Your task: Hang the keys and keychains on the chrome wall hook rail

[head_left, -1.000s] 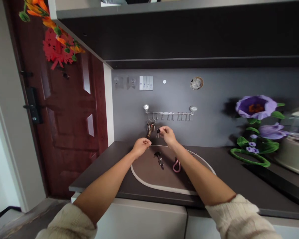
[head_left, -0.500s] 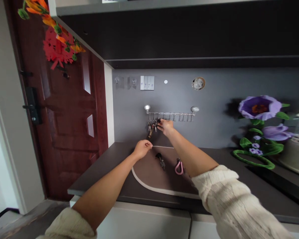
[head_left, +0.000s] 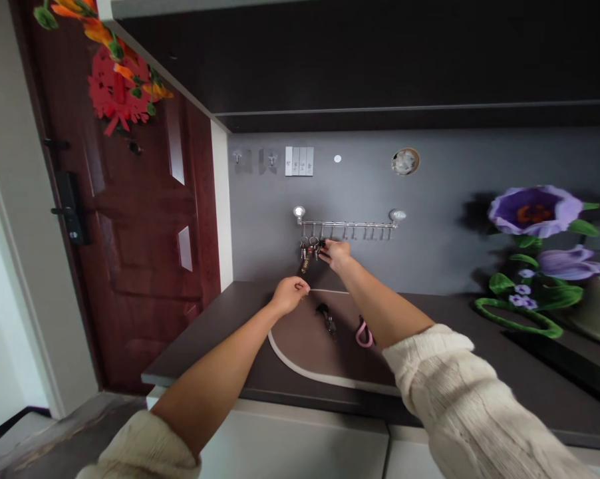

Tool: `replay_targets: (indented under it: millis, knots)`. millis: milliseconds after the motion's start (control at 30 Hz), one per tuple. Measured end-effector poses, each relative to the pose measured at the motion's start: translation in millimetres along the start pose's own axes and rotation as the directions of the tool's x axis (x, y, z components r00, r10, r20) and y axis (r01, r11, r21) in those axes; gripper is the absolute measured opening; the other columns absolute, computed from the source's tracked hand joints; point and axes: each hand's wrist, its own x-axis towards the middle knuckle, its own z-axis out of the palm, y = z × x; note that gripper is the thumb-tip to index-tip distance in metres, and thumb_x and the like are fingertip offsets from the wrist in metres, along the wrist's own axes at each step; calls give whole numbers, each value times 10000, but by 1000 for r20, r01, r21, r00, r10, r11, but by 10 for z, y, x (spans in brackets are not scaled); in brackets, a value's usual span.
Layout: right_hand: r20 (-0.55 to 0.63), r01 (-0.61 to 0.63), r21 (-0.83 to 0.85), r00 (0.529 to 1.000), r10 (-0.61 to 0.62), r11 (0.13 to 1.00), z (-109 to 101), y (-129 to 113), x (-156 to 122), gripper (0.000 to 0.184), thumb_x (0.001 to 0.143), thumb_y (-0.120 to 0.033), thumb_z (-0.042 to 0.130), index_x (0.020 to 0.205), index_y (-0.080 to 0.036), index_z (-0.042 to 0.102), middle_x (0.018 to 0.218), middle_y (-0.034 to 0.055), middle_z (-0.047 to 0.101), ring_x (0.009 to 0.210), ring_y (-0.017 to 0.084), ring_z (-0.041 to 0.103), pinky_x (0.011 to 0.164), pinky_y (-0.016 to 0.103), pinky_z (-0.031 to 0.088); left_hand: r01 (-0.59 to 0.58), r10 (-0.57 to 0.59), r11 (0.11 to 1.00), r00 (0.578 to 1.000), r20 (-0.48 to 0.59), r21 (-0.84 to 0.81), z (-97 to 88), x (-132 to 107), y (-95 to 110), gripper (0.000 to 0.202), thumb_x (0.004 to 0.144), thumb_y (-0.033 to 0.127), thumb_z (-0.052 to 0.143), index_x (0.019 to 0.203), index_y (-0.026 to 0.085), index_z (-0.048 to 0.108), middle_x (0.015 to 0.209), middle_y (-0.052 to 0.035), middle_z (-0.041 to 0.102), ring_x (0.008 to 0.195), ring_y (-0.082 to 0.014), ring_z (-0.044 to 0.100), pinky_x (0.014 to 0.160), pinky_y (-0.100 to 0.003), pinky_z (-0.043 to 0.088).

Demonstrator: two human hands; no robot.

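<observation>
A chrome hook rail (head_left: 347, 225) is fixed to the grey wall, and several keys (head_left: 304, 251) hang from its left hooks. A dark strap with gold lettering (head_left: 305, 262) dangles beside them, slanting down towards my left hand. My right hand (head_left: 336, 254) is closed at the rail, its fingertips pinching a small dark thing (head_left: 322, 244) just under a hook. Below, my left hand (head_left: 291, 294) is closed in a pinch near the strap's lower end; what it holds is hidden. On the brown mat (head_left: 300, 346) lie a dark key bunch (head_left: 327, 320) and a pink loop (head_left: 364, 334).
A dark shelf (head_left: 360, 60) overhangs the counter (head_left: 205, 346). Purple artificial flowers (head_left: 534, 213) stand at the right, beside a pale rounded container (head_left: 599, 306). Switches (head_left: 299, 161) and clear hooks (head_left: 271, 159) are on the wall. A red-brown door (head_left: 145, 266) is at left.
The view has shifted slightly. Both hands keep nearly the same places by the rail and the strap; nothing else has visibly moved.
</observation>
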Motion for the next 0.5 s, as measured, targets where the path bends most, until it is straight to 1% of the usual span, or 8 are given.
replay_targets:
  millis: [133,267,367,500]
  knots:
    - [14,32,-76,999,-31,997,-29,35,33,68,748,-152,443,688,-176,465,565,-27,506,541,68,511,561,242,472,-5,5,1000,1000,10,3,-10,3,-1,77,652,187,544,654,136,602,570,0,565,513,-77,469,517,-196,363]
    - [18,61,-137,998,-59,989,-84,54,20,57,723,-152,463,671,-170,475,598,-14,523,565,76,517,556,227,447,-1,3,999,999,54,-32,-18,-21,8,83,649,203,561,661,133,605,552,6,554,492,-70,454,505,-196,357]
    - [12,76,-176,997,-75,981,-164,69,-48,63,703,-125,472,660,-169,482,622,-8,539,575,76,517,559,211,428,13,-7,998,994,106,-55,-18,-43,6,97,628,221,594,667,133,611,547,8,557,494,-71,456,504,-196,355]
    - [38,53,-221,998,-46,974,-317,112,-213,87,700,-95,457,665,-166,493,652,2,551,553,70,499,555,211,419,42,-34,998,986,162,-48,-5,-52,-25,125,602,218,625,691,131,618,547,9,563,514,-76,469,526,-202,367]
